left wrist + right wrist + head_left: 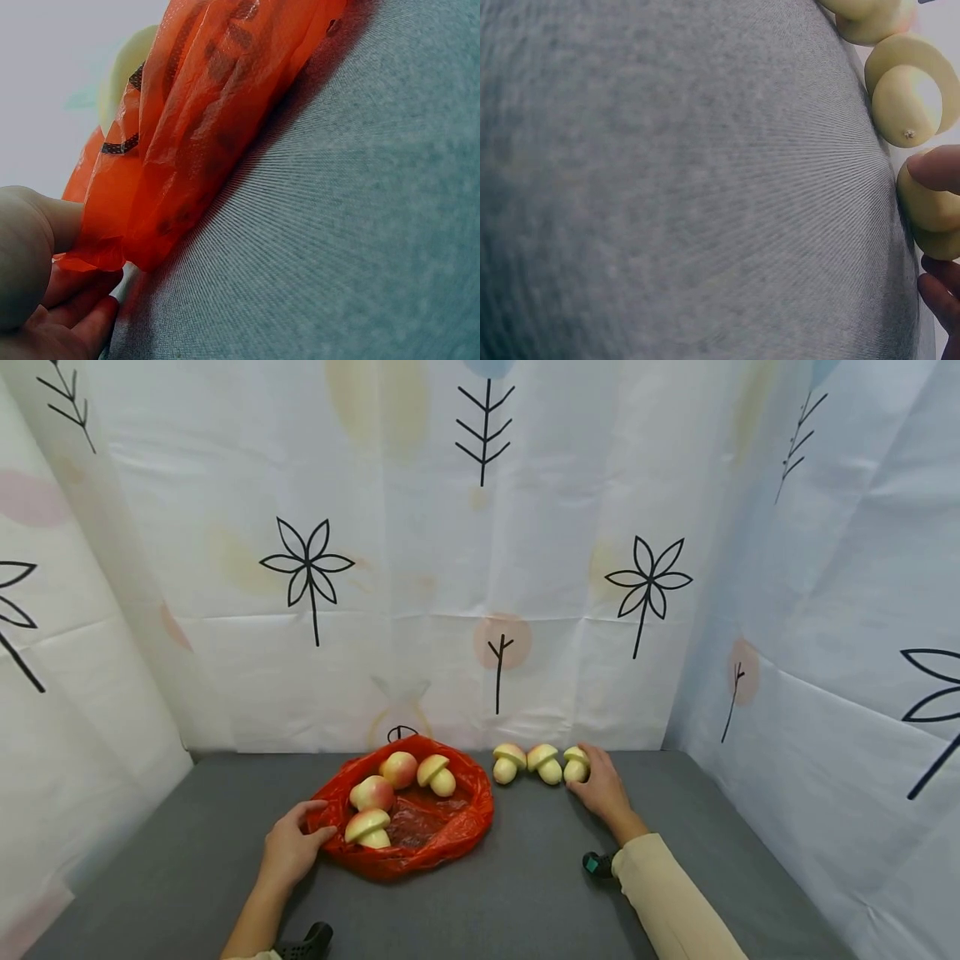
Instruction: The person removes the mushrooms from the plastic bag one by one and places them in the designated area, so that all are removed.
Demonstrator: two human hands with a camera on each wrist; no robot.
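My left hand [295, 847] pinches the left rim of a red plastic bag [477, 814], thumb on one side and fingers on the other in the left wrist view. The bag lies with its mouth rolled wide. Inside are several toy mushrooms, pale yellow with pinkish caps, among them one mushroom [367, 829] by the near rim. At the back of the table, my right hand [603, 789] holds the rightmost mushroom [575, 766] of a row of three between thumb and fingers. In the right wrist view, the thumb [939, 168] lies on that mushroom, partly covering it.
Left of the held one stand two more mushrooms, the middle mushroom [545, 763] and the left mushroom [509, 763]. A grey cloth covers the table [525, 893]. A patterned white curtain [420, 568] hangs along its back edge and both sides.
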